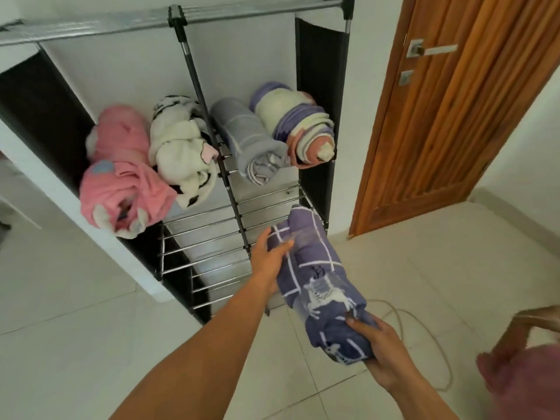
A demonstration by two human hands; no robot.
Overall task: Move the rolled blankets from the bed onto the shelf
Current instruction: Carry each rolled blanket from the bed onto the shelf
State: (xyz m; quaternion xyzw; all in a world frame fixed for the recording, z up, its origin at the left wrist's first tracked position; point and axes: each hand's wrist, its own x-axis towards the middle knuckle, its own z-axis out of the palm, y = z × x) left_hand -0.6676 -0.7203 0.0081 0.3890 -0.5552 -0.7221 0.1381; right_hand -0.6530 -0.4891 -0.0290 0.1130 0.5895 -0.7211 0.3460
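A person carries a rolled purple blanket with white grid lines toward a metal-framed shelf standing against a white wall. The left hand lies along the roll's far end, fingers fairly straight and laid against the fabric, apparently steadying and steering it; the right hand closes round the near end, fingers curled under the bundle and thumb on top, taking most of the weight. The roll is held lengthwise, its front end just over the edge of a bare wire tier on the right side, an angle that would let it slide in end first.

On the tier above, four rolls already lie side by side with their ends facing out: a pink blanket at far left, a white blanket with black markings beside it, then, past the central upright, a grey blanket and a lilac-and-cream striped blanket against the black side panel. With that tier full, the lower one looks the natural next place.

A wooden door stands to the right; a pale cord loops across the tiled floor. The bed is out of view
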